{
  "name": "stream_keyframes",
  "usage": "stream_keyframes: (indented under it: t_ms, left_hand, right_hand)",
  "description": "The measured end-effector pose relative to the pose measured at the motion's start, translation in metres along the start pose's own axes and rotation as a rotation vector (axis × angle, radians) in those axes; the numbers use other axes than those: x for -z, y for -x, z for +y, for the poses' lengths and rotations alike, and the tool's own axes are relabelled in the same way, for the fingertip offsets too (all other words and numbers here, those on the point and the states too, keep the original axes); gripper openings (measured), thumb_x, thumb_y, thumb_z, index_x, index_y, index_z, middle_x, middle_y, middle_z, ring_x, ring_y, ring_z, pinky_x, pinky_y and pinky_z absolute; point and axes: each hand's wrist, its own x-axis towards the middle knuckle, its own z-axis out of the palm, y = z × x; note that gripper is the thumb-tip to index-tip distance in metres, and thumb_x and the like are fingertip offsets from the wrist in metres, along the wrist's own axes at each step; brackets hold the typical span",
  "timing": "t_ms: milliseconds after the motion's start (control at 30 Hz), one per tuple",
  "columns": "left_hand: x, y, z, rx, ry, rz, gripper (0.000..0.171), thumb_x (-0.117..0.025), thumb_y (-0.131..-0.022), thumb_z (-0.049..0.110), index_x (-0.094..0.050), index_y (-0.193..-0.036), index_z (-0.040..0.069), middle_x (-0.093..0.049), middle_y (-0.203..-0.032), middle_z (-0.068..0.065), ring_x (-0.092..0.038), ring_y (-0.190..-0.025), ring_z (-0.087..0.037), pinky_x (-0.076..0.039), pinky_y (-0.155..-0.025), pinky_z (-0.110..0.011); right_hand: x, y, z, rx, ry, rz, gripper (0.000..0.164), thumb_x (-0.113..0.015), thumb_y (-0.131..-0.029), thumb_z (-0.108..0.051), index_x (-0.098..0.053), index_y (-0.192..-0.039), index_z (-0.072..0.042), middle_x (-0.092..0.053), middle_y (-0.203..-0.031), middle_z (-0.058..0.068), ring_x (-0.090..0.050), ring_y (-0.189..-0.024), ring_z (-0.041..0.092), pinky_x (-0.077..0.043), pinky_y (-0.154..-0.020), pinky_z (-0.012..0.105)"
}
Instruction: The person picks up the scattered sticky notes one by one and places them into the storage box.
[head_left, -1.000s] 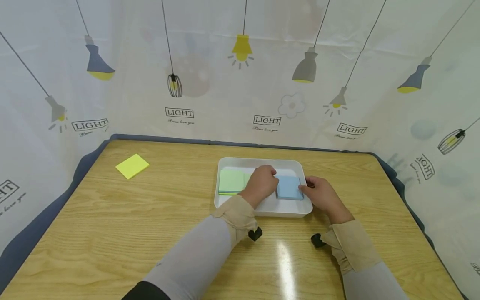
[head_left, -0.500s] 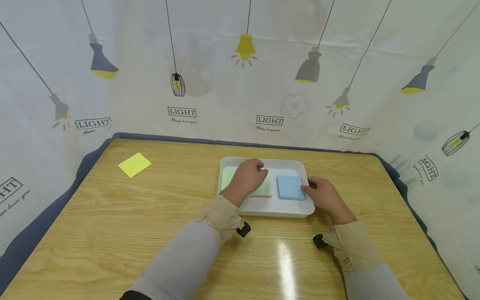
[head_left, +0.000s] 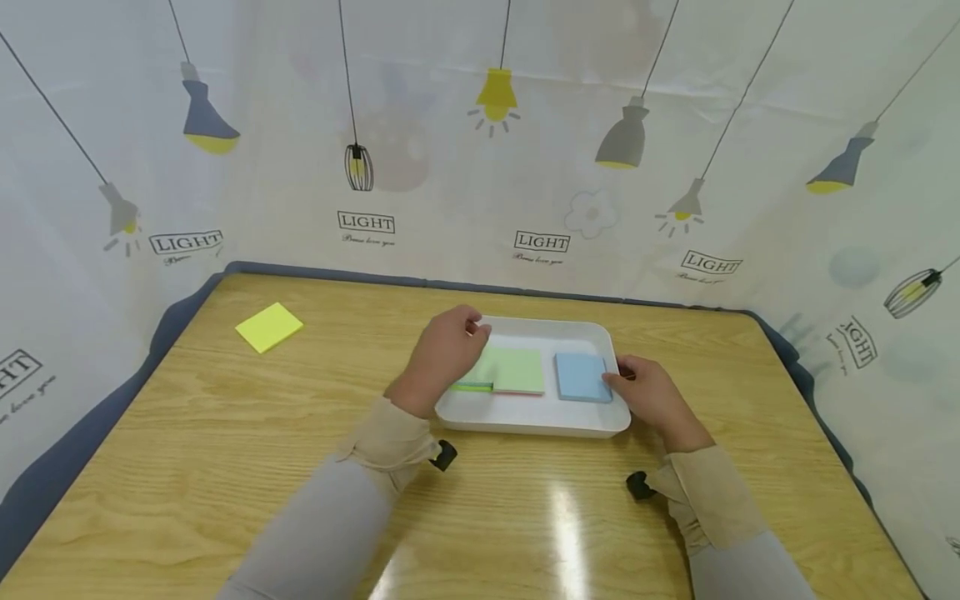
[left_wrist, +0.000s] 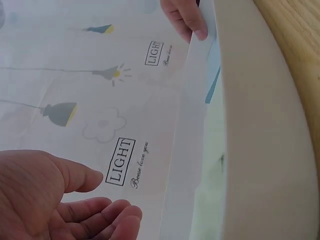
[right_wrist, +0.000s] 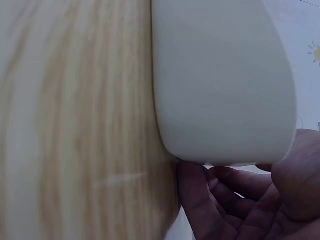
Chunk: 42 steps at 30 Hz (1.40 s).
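A white tray (head_left: 555, 417) sits on the wooden table. My right hand (head_left: 656, 398) grips its right end, thumb over the rim and fingers along the outer wall, as the right wrist view also shows at the tray's wall (right_wrist: 225, 85). Over the tray's left end hovers my left hand (head_left: 444, 354); in the left wrist view its thumb and fingers are loosely bent and hold nothing. Inside the tray lie pale green sticky notes (head_left: 519, 371) at the left and middle, partly behind the left hand, and a blue sticky note pad (head_left: 583, 377) at the right, near my right thumb.
A yellow sticky note pad (head_left: 270, 327) lies at the table's far left. Behind the table hangs a white curtain (head_left: 450, 250) printed with lamps, its dark blue border along the table's back edge.
My left hand has moved left from the tray's middle to its left end, uncovering the middle green sticky notes. My right hand has stayed at the tray's right rim.
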Motion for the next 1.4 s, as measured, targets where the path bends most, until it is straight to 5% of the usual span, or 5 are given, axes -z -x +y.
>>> stream_keyframes:
  t_ms: [300,567,1400]
  left_hand:
    - [0.024,0.002,-0.023,0.074,0.107,0.026,0.044,-0.049,-0.094,0.040,-0.053,-0.127,0.011,-0.060,-0.111,-0.001,-0.054,-0.093,-0.015,-0.050,-0.082,-0.038]
    - [0.044,-0.005,-0.041,0.076,0.143,0.078,0.046,-0.049,-0.093,0.042,-0.052,-0.128,0.012,-0.060,-0.111,-0.001,-0.053,-0.094,-0.016,-0.049,-0.082,-0.040]
    - [0.122,-0.007,-0.152,0.253,0.119,0.287,0.056,-0.040,-0.096,0.045,-0.045,-0.133,0.003,-0.054,-0.120,-0.016,-0.051,-0.101,-0.028,-0.046,-0.085,-0.048]
  right_hand:
    - [-0.002,-0.002,0.004,0.025,0.010,0.010,0.049,-0.050,-0.095,-0.030,-0.046,-0.132,0.001,-0.052,-0.128,0.022,-0.048,-0.111,0.030,-0.044,-0.093,0.051]
    - [-0.003,0.000,0.000,0.015,-0.018,0.007,0.049,-0.050,-0.095,-0.030,-0.045,-0.133,0.002,-0.053,-0.125,0.021,-0.049,-0.108,0.028,-0.045,-0.092,0.048]
    - [-0.005,-0.002,0.002,0.022,-0.023,0.014,0.048,-0.051,-0.095,-0.030,-0.047,-0.132,0.001,-0.053,-0.126,0.021,-0.048,-0.111,0.030,-0.044,-0.093,0.050]
